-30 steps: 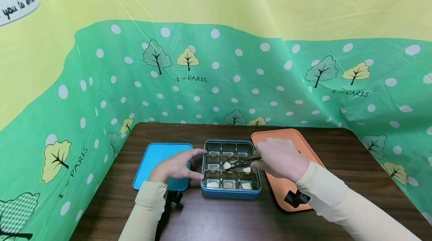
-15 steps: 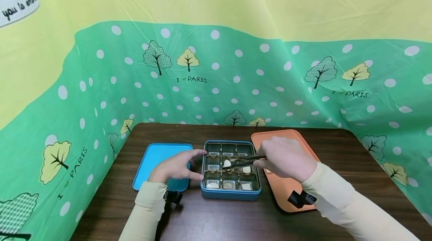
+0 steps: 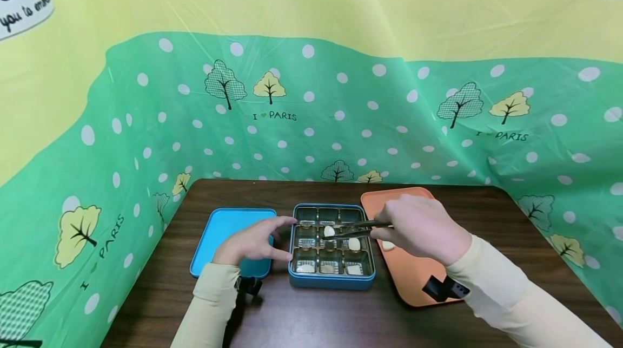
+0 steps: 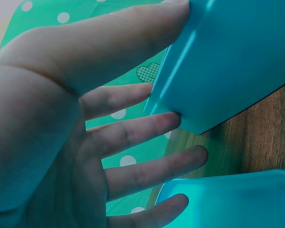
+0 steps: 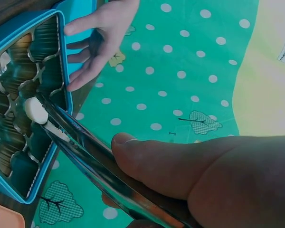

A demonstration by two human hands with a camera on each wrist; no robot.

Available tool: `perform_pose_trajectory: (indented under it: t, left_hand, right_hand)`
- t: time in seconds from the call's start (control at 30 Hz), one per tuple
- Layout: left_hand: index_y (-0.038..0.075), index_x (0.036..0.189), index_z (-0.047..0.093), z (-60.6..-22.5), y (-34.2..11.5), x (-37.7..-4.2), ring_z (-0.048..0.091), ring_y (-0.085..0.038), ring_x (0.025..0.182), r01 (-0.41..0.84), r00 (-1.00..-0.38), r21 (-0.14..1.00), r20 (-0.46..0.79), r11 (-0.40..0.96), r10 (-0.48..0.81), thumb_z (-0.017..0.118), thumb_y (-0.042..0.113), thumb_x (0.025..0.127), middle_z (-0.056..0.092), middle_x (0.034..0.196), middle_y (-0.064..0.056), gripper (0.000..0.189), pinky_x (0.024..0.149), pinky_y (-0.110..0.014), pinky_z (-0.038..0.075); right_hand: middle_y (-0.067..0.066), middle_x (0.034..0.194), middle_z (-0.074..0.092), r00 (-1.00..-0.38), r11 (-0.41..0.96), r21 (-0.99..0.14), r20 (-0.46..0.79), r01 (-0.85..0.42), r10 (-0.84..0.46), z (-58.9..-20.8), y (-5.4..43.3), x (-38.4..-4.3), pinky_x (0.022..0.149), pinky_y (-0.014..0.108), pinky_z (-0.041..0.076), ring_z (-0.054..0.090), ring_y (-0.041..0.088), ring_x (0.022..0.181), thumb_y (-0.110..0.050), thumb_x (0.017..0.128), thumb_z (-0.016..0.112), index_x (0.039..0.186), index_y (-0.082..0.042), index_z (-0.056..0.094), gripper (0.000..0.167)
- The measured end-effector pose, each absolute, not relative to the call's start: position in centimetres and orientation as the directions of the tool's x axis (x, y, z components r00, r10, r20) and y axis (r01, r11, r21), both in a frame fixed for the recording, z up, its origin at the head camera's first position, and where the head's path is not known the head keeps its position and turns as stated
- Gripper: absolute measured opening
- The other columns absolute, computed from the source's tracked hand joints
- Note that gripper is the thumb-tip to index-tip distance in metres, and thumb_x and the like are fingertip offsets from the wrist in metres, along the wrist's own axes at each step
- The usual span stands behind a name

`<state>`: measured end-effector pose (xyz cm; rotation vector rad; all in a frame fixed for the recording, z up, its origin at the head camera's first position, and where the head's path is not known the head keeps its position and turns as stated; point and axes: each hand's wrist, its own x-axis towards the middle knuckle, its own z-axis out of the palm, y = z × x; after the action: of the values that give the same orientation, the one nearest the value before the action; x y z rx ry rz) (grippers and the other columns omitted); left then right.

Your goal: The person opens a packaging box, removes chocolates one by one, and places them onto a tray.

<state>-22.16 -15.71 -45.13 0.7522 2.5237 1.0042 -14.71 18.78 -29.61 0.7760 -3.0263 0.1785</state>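
My right hand (image 3: 421,227) grips dark metal tongs (image 3: 360,230), also seen in the right wrist view. A white scalloped-edged piece (image 5: 36,110) sits between the tong tips, over the middle of a blue box (image 3: 333,283); whether the tips squeeze it I cannot tell. The box holds a gold divided insert with several compartments. White pieces lie in the right middle compartment and along the near row. My left hand (image 3: 253,241) has its thumb and forefinger against the box's left side, the other fingers extended and apart in the left wrist view.
An orange tray (image 3: 413,283) lies right of the box, partly under my right hand, with a white piece (image 3: 388,245) on it. A blue lid (image 3: 233,223) lies left, partly behind my left hand. Patterned cloth hangs behind the brown table (image 3: 302,321).
My right hand and the tongs have shifted right and slightly up. The white piece at the tips has risen a little, and a piece on the tray has come into sight. My left hand stays put.
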Motion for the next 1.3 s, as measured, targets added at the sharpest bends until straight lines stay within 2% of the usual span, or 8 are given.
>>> perform_pose_trajectory:
  t: [0.1,0.17,0.37,0.47,0.57,0.8,0.93,1.3]
  left_hand:
    - [0.014,0.157,0.047,-45.1,-15.7,-22.2,0.062,-0.035,0.122,0.355,-0.807,0.708,-0.097,0.611,0.582,0.089,0.036,0.086,0.050,0.159,-0.008,0.085,0.105,-0.059,0.049]
    - [0.014,0.157,0.047,-45.1,-15.7,-22.2,0.062,-0.035,0.122,0.354,-0.808,0.708,-0.097,0.611,0.582,0.089,0.036,0.086,0.049,0.159,-0.008,0.085,0.105,-0.059,0.049]
    - [0.015,0.157,0.048,-45.1,-15.6,-22.1,0.063,-0.034,0.120,0.353,-0.814,0.700,-0.097,0.620,0.573,0.089,0.036,0.086,0.050,0.158,-0.009,0.085,0.104,-0.058,0.051]
    - [0.015,0.157,0.047,-45.1,-15.5,-22.0,0.063,-0.034,0.120,0.353,-0.814,0.698,-0.098,0.622,0.572,0.089,0.036,0.086,0.050,0.158,-0.009,0.085,0.103,-0.057,0.051]
    - [0.014,0.158,0.047,-45.1,-15.6,-22.1,0.063,-0.034,0.120,0.355,-0.813,0.698,-0.099,0.622,0.574,0.088,0.035,0.087,0.050,0.158,-0.009,0.085,0.103,-0.056,0.052]
    - [0.015,0.158,0.047,-44.9,-15.5,-21.9,0.063,-0.033,0.120,0.352,-0.816,0.695,-0.100,0.627,0.569,0.088,0.036,0.087,0.050,0.158,-0.008,0.084,0.103,-0.055,0.052]
    - [0.014,0.157,0.047,-45.1,-15.5,-21.9,0.063,-0.032,0.119,0.345,-0.817,0.702,-0.104,0.624,0.568,0.089,0.036,0.087,0.050,0.158,-0.009,0.085,0.102,-0.056,0.052]
    - [0.015,0.158,0.047,-45.0,-15.5,-22.0,0.064,-0.031,0.117,0.332,-0.819,0.709,-0.111,0.622,0.563,0.089,0.035,0.086,0.051,0.157,-0.009,0.085,0.101,-0.057,0.053]
  right_hand:
    - [-0.021,0.062,0.056,-0.885,0.878,-0.112,0.043,-0.466,-0.464,-29.3,19.0,-14.5,0.046,0.031,0.039,0.049,0.000,0.054,-0.035,0.094,0.080,0.077,-0.039,0.076,0.019]
    - [-0.020,0.060,0.053,-0.887,0.881,-0.105,0.055,-0.461,-0.458,-29.0,19.3,-14.3,0.046,0.031,0.037,0.048,0.000,0.053,-0.036,0.094,0.080,0.072,-0.036,0.073,0.023]
    - [-0.013,0.055,0.032,-0.898,0.896,-0.077,0.092,-0.438,-0.431,-28.5,20.7,-13.8,0.045,0.029,0.030,0.040,0.006,0.050,-0.036,0.094,0.080,0.057,-0.027,0.038,0.056]
    - [-0.017,0.059,0.048,-0.909,0.905,-0.095,0.079,-0.415,-0.408,-28.3,21.6,-13.7,0.044,0.030,0.034,0.046,0.005,0.054,-0.038,0.094,0.079,0.064,-0.029,0.063,0.035]
    - [-0.017,0.068,0.062,-0.921,0.914,-0.113,0.063,-0.390,-0.385,-28.1,22.6,-13.7,0.044,0.032,0.038,0.051,0.004,0.058,-0.041,0.094,0.079,0.089,-0.029,0.082,0.013]
    - [-0.012,0.059,0.046,-0.941,0.937,-0.090,0.042,-0.338,-0.336,-27.9,24.8,-13.6,0.045,0.033,0.035,0.046,0.009,0.056,-0.045,0.097,0.074,0.069,-0.035,0.063,0.032]
    - [-0.013,0.064,0.054,-0.954,0.949,-0.099,0.026,-0.300,-0.299,-28.1,26.3,-13.5,0.046,0.034,0.036,0.047,0.010,0.059,-0.047,0.096,0.075,0.088,-0.035,0.079,0.015]
    - [-0.011,0.063,0.055,-0.972,0.965,-0.136,-0.038,-0.224,-0.231,-29.7,30.2,-13.7,0.048,0.035,0.035,0.049,0.011,0.063,-0.046,0.097,0.073,0.103,-0.031,0.085,0.019]
